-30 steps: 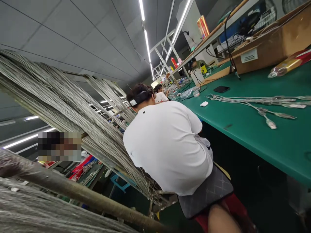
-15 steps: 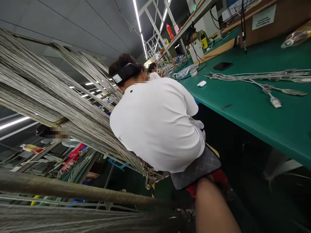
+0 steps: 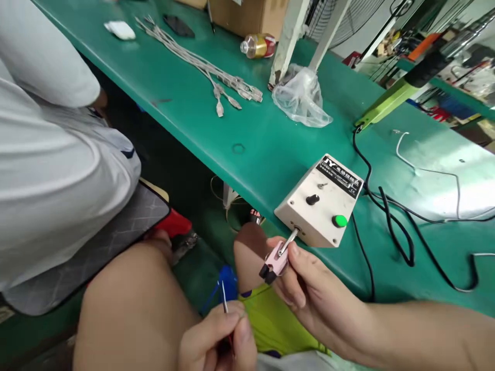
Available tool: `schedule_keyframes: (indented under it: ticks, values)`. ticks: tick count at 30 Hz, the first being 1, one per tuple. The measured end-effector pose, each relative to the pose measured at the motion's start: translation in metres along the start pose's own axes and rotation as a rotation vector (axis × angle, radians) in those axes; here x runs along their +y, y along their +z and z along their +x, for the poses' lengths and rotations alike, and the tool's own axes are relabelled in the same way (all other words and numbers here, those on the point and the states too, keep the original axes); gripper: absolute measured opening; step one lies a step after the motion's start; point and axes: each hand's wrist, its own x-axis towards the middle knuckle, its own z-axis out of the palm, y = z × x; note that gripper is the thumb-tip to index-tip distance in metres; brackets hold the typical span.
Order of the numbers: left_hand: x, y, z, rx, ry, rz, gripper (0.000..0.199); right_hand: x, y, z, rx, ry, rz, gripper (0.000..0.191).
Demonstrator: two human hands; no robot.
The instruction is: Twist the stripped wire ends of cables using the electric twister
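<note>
My left hand (image 3: 220, 337) is closed in a pinch on thin wires (image 3: 225, 299), with a pale strand sticking up and a bit of red showing below the fingers. My right hand (image 3: 309, 283) grips a small pink clip (image 3: 277, 260) with black tips. The clip is joined to a metal shaft coming out of a beige control box (image 3: 320, 206), which has a black knob, a toggle switch and a green button. This box sits at the table's near edge. The wires are below and left of the clip, apart from it.
On the green table (image 3: 216, 139) lie a bundle of grey USB cables (image 3: 201, 64), a clear plastic bag (image 3: 303, 98), a bottle (image 3: 258, 46), a phone (image 3: 178, 26) and black cords (image 3: 398, 247). A green-handled tool (image 3: 390, 103) stands right. A co-worker in a white shirt (image 3: 50, 154) sits left.
The view has swung right and down, from the seated co-worker and the cable racks to the table edge. Both my hands, the pink clip and the box have come into view.
</note>
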Motion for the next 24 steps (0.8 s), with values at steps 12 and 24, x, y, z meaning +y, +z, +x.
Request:
schedule_keyframes:
  ticks: [12, 24]
  values:
    - [-0.008, 0.003, 0.008, -0.195, 0.111, 0.01, 0.029, 0.0, 0.002, -0.001, -0.013, 0.044, 0.095, 0.036]
    - [-0.006, 0.004, 0.012, -0.265, 0.072, -0.039, 0.028, -0.001, 0.0, -0.002, 0.035, 0.086, 0.074, 0.039]
